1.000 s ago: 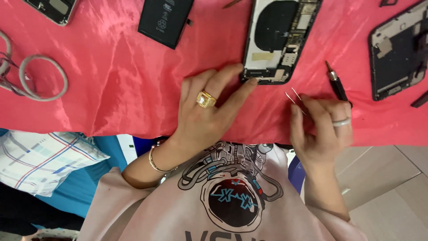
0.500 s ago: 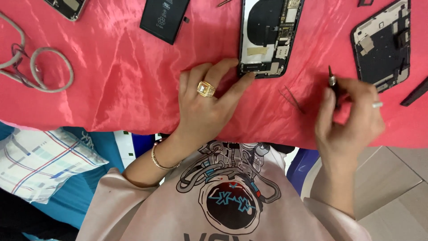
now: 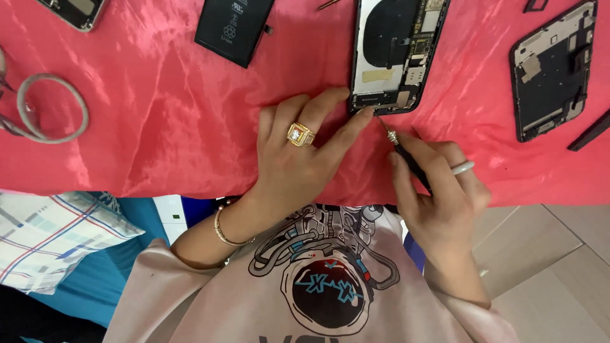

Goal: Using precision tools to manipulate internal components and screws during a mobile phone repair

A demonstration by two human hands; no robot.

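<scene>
An opened black phone body (image 3: 397,54) lies on the red cloth (image 3: 159,121), its inner parts showing. My left hand (image 3: 302,159), wearing a gold ring, rests flat on the cloth with its fingertips pressing the phone's near bottom edge. My right hand (image 3: 438,197), with a silver ring, is shut on a small black screwdriver (image 3: 403,152). The metal tip of the screwdriver touches the phone's near bottom corner, next to my left fingertips.
A black phone battery (image 3: 234,28) lies at the top centre. A second opened phone frame (image 3: 551,70) is at the right, another phone part (image 3: 73,11) at the top left. A grey cable loop (image 3: 51,108) lies left. A checked cushion (image 3: 51,238) sits below the table edge.
My right hand left the tweezers, took the black screwdriver from the cloth at the right, and brought its tip to the phone's bottom corner. The left hand stayed at the phone's edge.
</scene>
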